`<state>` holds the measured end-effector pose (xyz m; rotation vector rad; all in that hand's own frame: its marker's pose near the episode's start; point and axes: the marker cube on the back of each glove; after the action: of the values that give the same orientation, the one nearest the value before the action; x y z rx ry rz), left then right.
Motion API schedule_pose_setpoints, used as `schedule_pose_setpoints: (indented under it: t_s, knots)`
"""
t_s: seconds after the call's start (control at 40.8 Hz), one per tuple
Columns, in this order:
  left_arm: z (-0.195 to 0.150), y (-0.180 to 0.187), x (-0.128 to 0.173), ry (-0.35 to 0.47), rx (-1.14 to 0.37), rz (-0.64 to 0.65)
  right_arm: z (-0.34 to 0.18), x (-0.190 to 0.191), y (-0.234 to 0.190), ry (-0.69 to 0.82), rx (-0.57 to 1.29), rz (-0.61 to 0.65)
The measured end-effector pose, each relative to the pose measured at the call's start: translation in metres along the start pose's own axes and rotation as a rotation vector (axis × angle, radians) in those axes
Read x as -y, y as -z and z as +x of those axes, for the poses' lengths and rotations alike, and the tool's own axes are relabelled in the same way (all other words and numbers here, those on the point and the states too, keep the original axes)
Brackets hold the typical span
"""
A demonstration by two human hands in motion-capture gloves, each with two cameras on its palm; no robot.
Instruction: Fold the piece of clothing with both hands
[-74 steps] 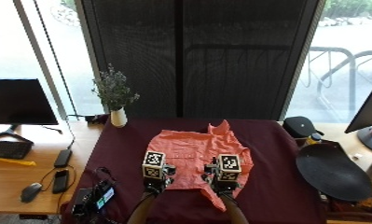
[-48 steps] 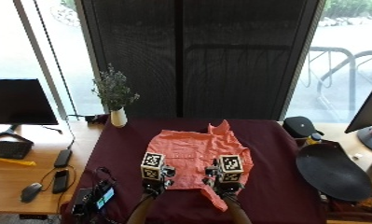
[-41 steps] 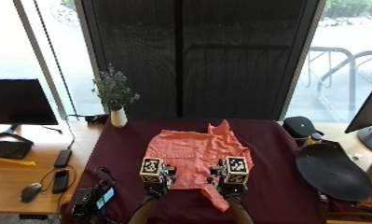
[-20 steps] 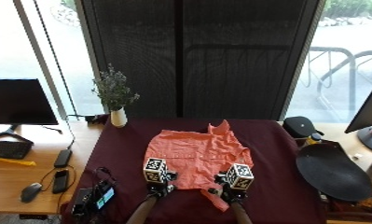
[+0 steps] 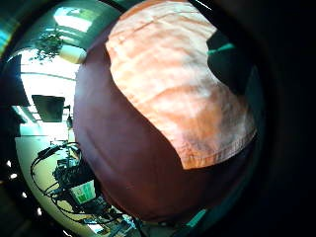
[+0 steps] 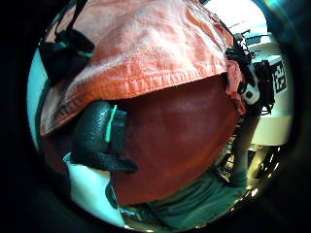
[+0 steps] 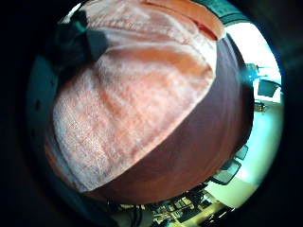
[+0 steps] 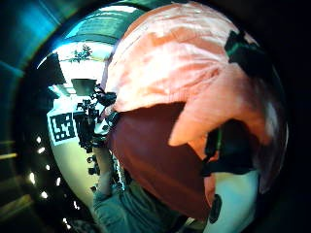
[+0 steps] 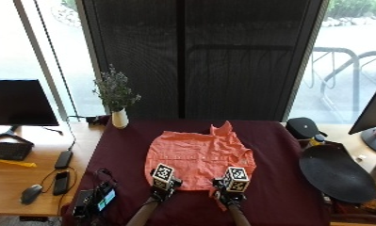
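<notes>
Shirt (image 9: 197,157), salmon-orange, lies spread on the maroon tablecloth (image 9: 275,146). We pinch its near hem with left hand (image 9: 160,190) and right hand (image 9: 231,195), set apart. Uneven lifting could skew our fold; the bunched far collar may drag.

No readable text, label, brand, number or sign in any view. Small device (image 9: 98,201) at near left corner of table (image 9: 282,160) shows lit screen, content too small to read. Monitor (image 9: 19,102) left of table dark, no visible writing.
</notes>
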<state>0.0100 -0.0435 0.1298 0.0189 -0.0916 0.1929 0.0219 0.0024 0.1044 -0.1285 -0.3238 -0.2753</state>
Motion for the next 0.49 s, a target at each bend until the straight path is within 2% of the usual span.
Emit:
schedule_pose_setpoints:
  t_s: [0.074,0.196,0.221,0.294,0.319,0.49]
  knots:
    - [0.0,-0.004,0.011,-0.014,0.087,0.129,0.012,-0.004,0.007,-0.169,-0.189,0.031]
    - [0.007,0.024,0.041,-0.061,0.13,0.443,0.028,0.007,-0.006,-0.2,-0.206,0.05]
    - [0.007,0.028,0.038,-0.066,0.127,0.433,0.03,0.008,-0.008,-0.194,-0.191,0.043]
    - [0.002,0.028,0.005,-0.06,0.119,0.201,0.023,0.001,0.003,-0.176,-0.151,0.005]
    - [0.0,0.03,-0.002,-0.06,0.118,0.159,0.018,-0.002,0.009,-0.172,-0.143,-0.007]
    - [-0.01,0.067,-0.023,-0.088,0.123,0.001,0.003,-0.011,0.043,-0.14,-0.108,-0.121]
